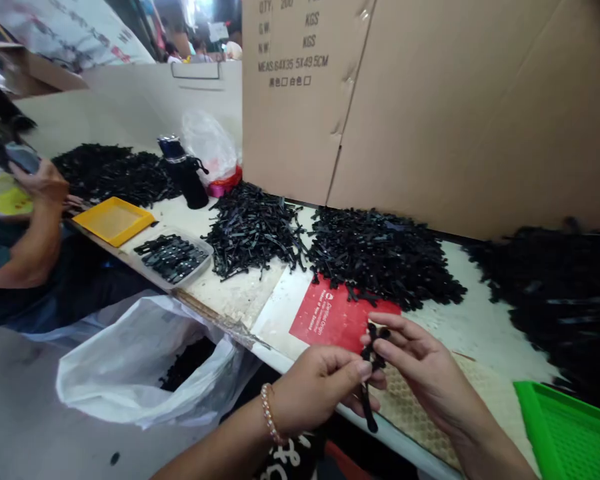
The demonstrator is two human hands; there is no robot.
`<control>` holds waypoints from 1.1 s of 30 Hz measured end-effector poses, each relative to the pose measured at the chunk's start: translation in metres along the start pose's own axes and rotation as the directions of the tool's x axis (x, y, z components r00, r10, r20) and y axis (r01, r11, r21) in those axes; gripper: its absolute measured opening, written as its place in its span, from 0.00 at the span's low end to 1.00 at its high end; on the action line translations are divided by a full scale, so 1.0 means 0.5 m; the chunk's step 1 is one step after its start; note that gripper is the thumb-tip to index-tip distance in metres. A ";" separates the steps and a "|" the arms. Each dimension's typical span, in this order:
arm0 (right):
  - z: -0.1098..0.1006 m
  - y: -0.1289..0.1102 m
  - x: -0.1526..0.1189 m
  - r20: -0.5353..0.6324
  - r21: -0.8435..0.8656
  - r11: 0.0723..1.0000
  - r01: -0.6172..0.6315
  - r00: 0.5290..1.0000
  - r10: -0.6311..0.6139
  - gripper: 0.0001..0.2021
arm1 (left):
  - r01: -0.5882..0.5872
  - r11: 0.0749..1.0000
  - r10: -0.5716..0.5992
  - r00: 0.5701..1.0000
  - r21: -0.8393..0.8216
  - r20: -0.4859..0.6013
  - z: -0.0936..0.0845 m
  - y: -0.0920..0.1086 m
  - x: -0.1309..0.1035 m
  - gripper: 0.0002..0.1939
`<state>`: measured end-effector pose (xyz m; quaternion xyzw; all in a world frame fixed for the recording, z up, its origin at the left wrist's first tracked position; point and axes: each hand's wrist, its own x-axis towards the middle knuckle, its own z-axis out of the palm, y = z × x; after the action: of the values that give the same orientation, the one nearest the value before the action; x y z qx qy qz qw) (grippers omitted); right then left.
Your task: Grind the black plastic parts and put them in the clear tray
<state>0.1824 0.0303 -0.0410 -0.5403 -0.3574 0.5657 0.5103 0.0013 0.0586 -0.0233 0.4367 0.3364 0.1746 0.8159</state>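
Observation:
Near the table's front edge, my left hand (325,380), with a beaded bracelet at its wrist, pinches small black strip-shaped parts (369,400) between thumb and fingers. The lower end of one part hangs below the fingertips. My right hand (415,363) grips the upper end of the same black parts with thumb and fingertips, close beside the left. Behind the hands lies a red and white printed sheet (325,313). A large pile of black parts (380,253) rests on the sheet's far edge, and another pile (253,230) is to its left.
A clear tray of black parts (173,257) and a yellow tray (114,221) stand left; a green tray (570,433) is at right. More black pieces (555,300) lie far right. A cardboard box (430,120) stands behind. A white bag (130,360) hangs below. Another person's arm (35,233) is at left.

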 end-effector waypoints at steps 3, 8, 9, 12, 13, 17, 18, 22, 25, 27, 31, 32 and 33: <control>0.012 0.004 -0.002 0.041 0.063 0.998 -0.003 0.999 0.001 0.20 | 0.021 1.000 -0.021 1.000 -0.020 -0.010 -0.006 -0.001 -0.004 0.22; 0.019 -0.003 -0.003 0.078 0.163 0.987 -0.003 0.997 -0.010 0.17 | 0.045 0.999 -0.045 0.999 -0.007 0.016 -0.015 -0.002 -0.001 0.17; 0.019 -0.005 -0.005 0.083 0.179 0.984 -0.004 0.996 -0.012 0.16 | 0.048 0.999 -0.048 0.999 -0.008 0.021 -0.015 -0.001 -0.001 0.17; 0.021 -0.009 -0.010 0.096 0.227 0.974 -0.016 0.995 -0.006 0.13 | 0.056 0.998 -0.055 0.998 -0.014 0.031 -0.012 0.004 -0.001 0.16; 0.022 -0.010 -0.011 0.098 0.242 0.970 -0.022 0.995 -0.002 0.12 | 0.058 0.998 -0.057 0.998 -0.016 0.035 -0.010 0.006 -0.001 0.15; 0.023 -0.011 -0.014 0.092 0.260 0.965 -0.043 0.996 0.020 0.12 | 0.057 0.998 -0.057 0.998 -0.017 0.033 -0.006 0.007 -0.002 0.15; 0.023 -0.010 -0.013 0.089 0.255 0.966 -0.048 0.996 0.026 0.12 | 0.053 0.998 -0.052 0.998 -0.016 0.034 -0.007 0.006 -0.001 0.15; 0.020 -0.011 -0.010 0.096 0.253 0.967 -0.041 0.995 0.017 0.13 | 0.058 0.998 -0.057 0.998 -0.025 0.033 -0.010 0.003 0.006 0.15; 0.015 -0.014 -0.008 0.102 0.204 0.978 -0.032 0.995 0.011 0.15 | 0.083 0.996 -0.083 0.997 -0.031 -0.002 -0.007 0.006 0.011 0.16; 0.008 -0.014 -0.008 0.096 0.150 0.988 -0.034 0.995 0.019 0.16 | 0.098 0.994 -0.099 0.995 -0.054 -0.013 -0.002 0.008 0.014 0.17; -0.013 0.000 -0.007 0.070 0.042 0.999 -0.023 0.997 0.020 0.19 | 0.101 0.990 -0.103 0.995 -0.100 -0.019 0.005 0.002 0.023 0.23; -0.018 0.006 -0.006 0.054 0.021 1.000 -0.014 0.998 0.013 0.20 | 0.088 0.991 -0.091 0.995 -0.100 -0.031 0.006 -0.002 0.026 0.24; -0.021 0.012 -0.006 0.033 0.004 1.000 -0.005 0.999 0.005 0.21 | 0.071 0.993 -0.076 0.996 -0.094 -0.046 0.006 -0.005 0.029 0.25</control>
<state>0.1913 0.0244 -0.0478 -0.5305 -0.3633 0.5766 0.5042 0.0136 0.0637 -0.0298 0.3814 0.3637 0.1704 0.8326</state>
